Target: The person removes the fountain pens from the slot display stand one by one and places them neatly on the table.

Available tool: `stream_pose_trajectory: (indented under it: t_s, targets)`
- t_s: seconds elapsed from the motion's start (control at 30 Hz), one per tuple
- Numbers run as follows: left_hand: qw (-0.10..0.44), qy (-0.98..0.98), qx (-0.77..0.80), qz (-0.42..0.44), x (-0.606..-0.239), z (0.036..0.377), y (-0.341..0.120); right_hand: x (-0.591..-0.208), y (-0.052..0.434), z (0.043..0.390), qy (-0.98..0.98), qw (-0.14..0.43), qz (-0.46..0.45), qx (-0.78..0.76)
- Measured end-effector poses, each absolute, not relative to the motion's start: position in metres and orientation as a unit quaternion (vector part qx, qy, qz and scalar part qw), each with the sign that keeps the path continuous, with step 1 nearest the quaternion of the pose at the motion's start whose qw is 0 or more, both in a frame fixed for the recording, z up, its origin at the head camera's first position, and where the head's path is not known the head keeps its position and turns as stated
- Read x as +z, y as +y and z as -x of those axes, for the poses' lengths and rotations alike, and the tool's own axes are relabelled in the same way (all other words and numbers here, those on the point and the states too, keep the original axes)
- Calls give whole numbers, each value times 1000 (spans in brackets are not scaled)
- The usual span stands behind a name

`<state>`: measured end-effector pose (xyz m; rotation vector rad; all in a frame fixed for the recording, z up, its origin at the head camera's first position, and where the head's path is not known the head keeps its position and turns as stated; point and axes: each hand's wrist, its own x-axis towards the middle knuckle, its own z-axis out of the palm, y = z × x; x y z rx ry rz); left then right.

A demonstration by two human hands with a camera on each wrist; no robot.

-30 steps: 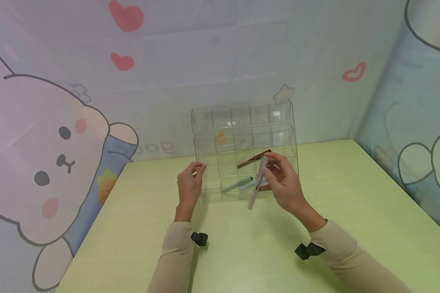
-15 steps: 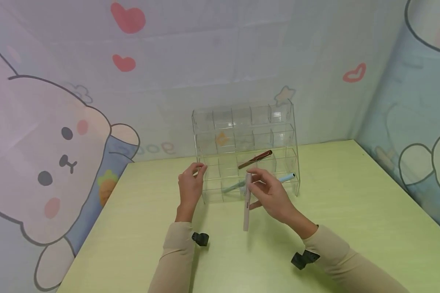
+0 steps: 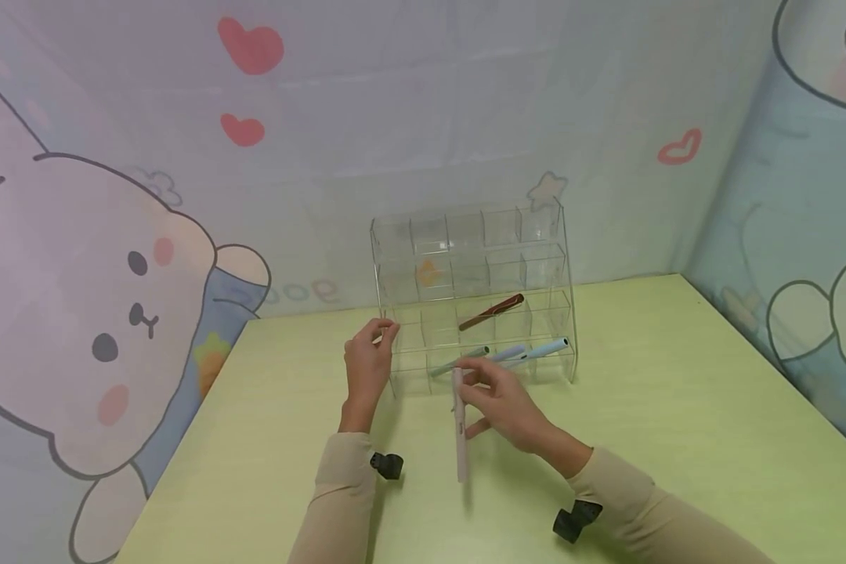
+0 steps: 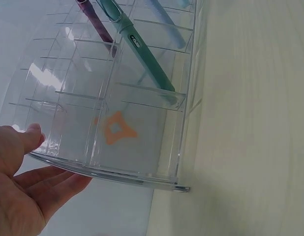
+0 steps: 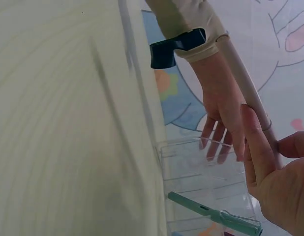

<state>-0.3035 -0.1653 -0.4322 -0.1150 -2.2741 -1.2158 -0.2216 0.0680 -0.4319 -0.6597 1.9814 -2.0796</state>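
A clear tiered rack [image 3: 437, 325] stands at the back of the table. My left hand [image 3: 368, 364] holds its left side, thumb and fingers on either side of the panel edge in the left wrist view. Between thumb and fingers, my right hand [image 3: 504, 403] pinches a pale pinkish pen [image 3: 460, 439], held in front of the rack with its long end toward me. In the lowest tier lie a green pen [image 3: 454, 363], a lavender pen [image 3: 509, 353] and a light blue pen [image 3: 546, 348]. One tier up, a dark red pen [image 3: 491, 312] leans diagonally.
Below the rack spreads a pale yellow-green table [image 3: 641, 392]. Behind it hangs a cloth backdrop [image 3: 324, 172] with cartoon prints. A small black camera [image 3: 387, 465] is on the left sleeve, another black camera [image 3: 576, 520] on the right.
My right hand has moved left and toward me with the pale pen, which has swung from slanted to nearly straight. The lavender and light blue pens have come into view. My left hand stays put.
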Motion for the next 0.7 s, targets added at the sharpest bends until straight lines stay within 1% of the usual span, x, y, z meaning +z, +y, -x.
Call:
stream_pose_trajectory:
  t_s: [0.23, 0.43, 0.7]
  targets:
    - [289, -844, -449, 47, -434, 304, -165, -442, 61, 221, 664, 135, 200, -708]
    - [288, -843, -452, 45, -435, 303, -165, -451, 58, 220, 656, 165, 186, -713]
    - [287, -843, -453, 45, -435, 305, -166, -462, 54, 222, 662, 185, 164, -708]
